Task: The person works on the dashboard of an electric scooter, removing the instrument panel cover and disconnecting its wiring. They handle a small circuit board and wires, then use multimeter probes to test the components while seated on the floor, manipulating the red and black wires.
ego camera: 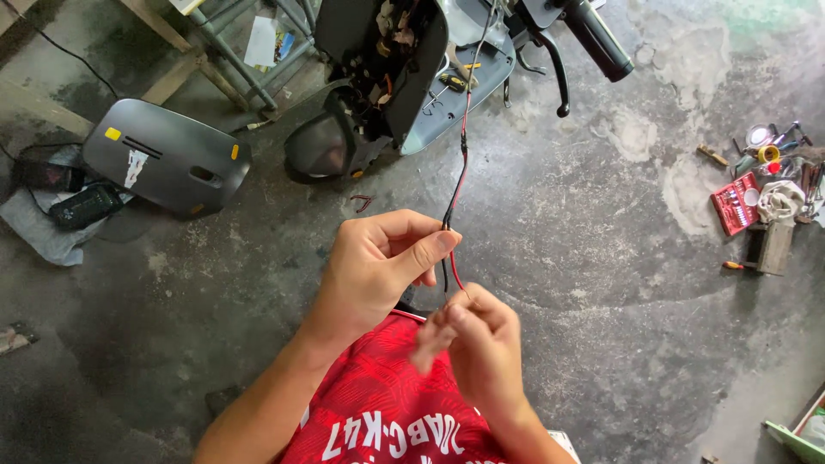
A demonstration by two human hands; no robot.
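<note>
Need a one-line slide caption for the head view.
Left hand pinches a red-and-black wire pair running from an opened scooter; right hand works its lower end above the concrete floor.

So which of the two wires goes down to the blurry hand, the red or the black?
The red wire. It runs from the left hand's pinch down into the right hand, while the black wire beside it hangs loose, ending short.

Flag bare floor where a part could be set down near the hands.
Free: concrete between the right hand and the red tool tray; also the lower left, below the dark body panel. Crowded: around the scooter up top and the tool pile at the right edge.
</note>
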